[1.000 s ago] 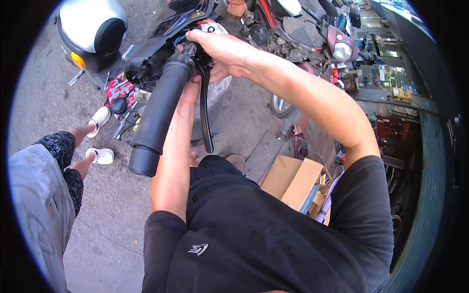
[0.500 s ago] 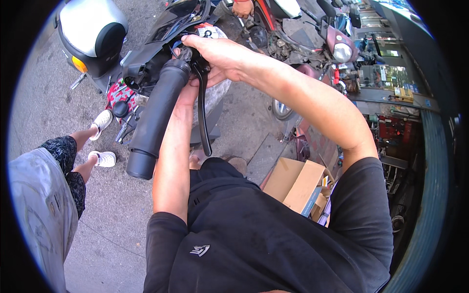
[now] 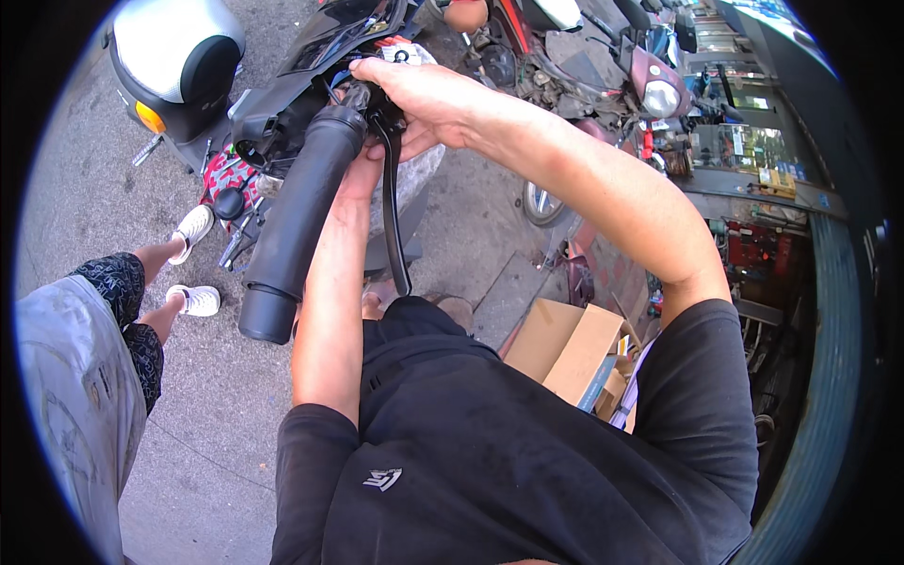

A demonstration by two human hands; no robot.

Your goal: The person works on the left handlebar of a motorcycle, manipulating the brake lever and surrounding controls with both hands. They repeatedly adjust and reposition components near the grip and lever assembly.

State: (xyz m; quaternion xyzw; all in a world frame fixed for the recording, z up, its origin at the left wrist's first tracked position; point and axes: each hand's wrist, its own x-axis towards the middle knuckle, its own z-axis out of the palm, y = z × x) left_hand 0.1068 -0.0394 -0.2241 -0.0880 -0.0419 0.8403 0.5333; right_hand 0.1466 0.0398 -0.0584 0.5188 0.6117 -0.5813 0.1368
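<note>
A black handlebar grip (image 3: 303, 221) slants across the upper middle, its capped end toward me. Alongside it hangs a curved black hand lever (image 3: 392, 217). My right hand (image 3: 419, 104) is closed around the lever bracket at the grip's inner end, thumb on top and fingers curled beneath. From below, my left hand (image 3: 360, 177) reaches up behind the grip to the same bracket. Its fingers are mostly hidden by the grip and the bracket, so their hold is unclear. Dark front bodywork (image 3: 330, 42) of the two-wheeler lies just beyond both hands.
A person in white shoes (image 3: 198, 301) stands at the left, near a scooter with a silver-and-black seat (image 3: 179, 47). An open cardboard box (image 3: 546, 344) sits by my right side. Motorbike parts (image 3: 584, 66) crowd the far right; another person's hand (image 3: 465, 15) shows at the top.
My right hand has shifted slightly upward on the bracket. The lever and grip have moved only a little in view. Both hands stay at the same place.
</note>
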